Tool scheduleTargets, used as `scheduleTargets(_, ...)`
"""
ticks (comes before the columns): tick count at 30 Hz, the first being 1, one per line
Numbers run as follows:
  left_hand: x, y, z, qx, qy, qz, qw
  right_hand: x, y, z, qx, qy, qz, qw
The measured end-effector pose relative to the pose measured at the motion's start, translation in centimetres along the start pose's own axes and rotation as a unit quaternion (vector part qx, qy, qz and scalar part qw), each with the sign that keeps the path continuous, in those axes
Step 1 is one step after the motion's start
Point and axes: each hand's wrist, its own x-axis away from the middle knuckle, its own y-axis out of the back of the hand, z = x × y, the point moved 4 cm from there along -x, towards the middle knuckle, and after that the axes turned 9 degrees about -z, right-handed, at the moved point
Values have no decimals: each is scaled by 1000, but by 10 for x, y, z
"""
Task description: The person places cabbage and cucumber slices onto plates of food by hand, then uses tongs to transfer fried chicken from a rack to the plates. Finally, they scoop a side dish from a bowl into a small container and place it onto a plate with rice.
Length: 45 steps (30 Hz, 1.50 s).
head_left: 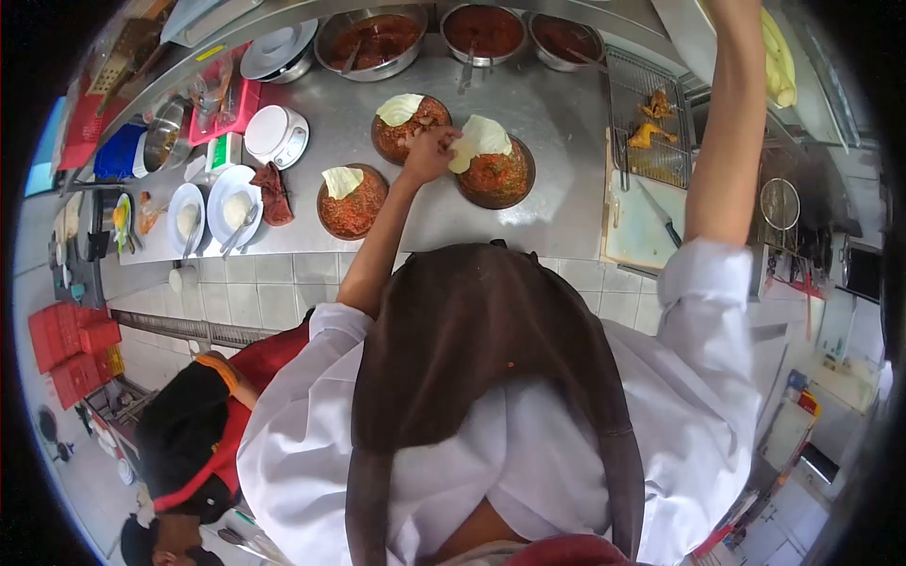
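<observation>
My left hand (pixel 430 157) reaches over the counter, its fingers closed on pale round cucumber slices (pixel 461 156). They are at the left edge of a brown plate (pixel 497 191) with red sambal and a cabbage leaf (pixel 486 135). Just behind the hand, a second brown plate (pixel 387 151) carries sambal and a cabbage leaf (pixel 400 109). A third plate of sambal (pixel 352 212), also with a cabbage leaf (pixel 342 180), sits to the left. My right forearm stretches up past the top right edge, so the right hand is out of frame.
Metal bowls of red sauce (pixel 370 42) line the back. At right are a wire rack (pixel 651 132) with fried pieces and a knife (pixel 661 213) on a cutting board (pixel 632 222). White plates of rice (pixel 234 206) and a scale (pixel 276 135) stand left. A co-worker (pixel 198 424) is at lower left.
</observation>
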Motion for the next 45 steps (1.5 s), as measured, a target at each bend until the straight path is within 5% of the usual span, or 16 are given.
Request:
scheduleTargets(4, -13, -25, -5, -67, -12, -12, 998, 170, -12, -5, -46, -211, 47, 975)
scheduleTargets(7, -27, -51, 15, -117, -66, 23, 991, 313, -74, -98, -25, -320, 123, 939)
scheduleTargets(10, -38, -55, -2, -189, -44, 102, 976, 397, -111, -174, 28, -348, 178, 920)
scheduleTargets(12, -46, -63, 12, -202, -88, 139, 965, 413, -134, -186, 86, -260, 245, 930)
scheduleTargets(15, -58, -62, 3, -244, -110, 187, 945, 416, -159, -194, 111, -293, 297, 902)
scheduleTargets(22, -58, -63, 1, -257, -108, 131, 951, 421, -180, -190, 177, -256, 357, 881)
scheduleTargets(26, -46, -55, -12, -272, -58, 50, 959, 428, -174, -183, 195, -259, 297, 898)
scheduleTargets(33, -26, -55, -23, -317, -33, 78, 945, 431, -165, -173, 159, -294, 278, 901)
scheduleTargets(34, -23, -52, -30, -323, -42, 62, 943, 427, -158, -166, 127, -294, 214, 923)
scheduleTargets(39, -14, 12, -116, -72, -116, -68, 988, 302, -89, -75, -7, -202, 129, 971)
scheduleTargets(42, -19, 55, -155, 22, -41, -110, 993, 195, -32, -16, 34, -30, 35, 998)
scheduleTargets(45, -27, 85, -155, 67, -14, -191, 979, 99, 0, 14, 58, -9, -33, 998)
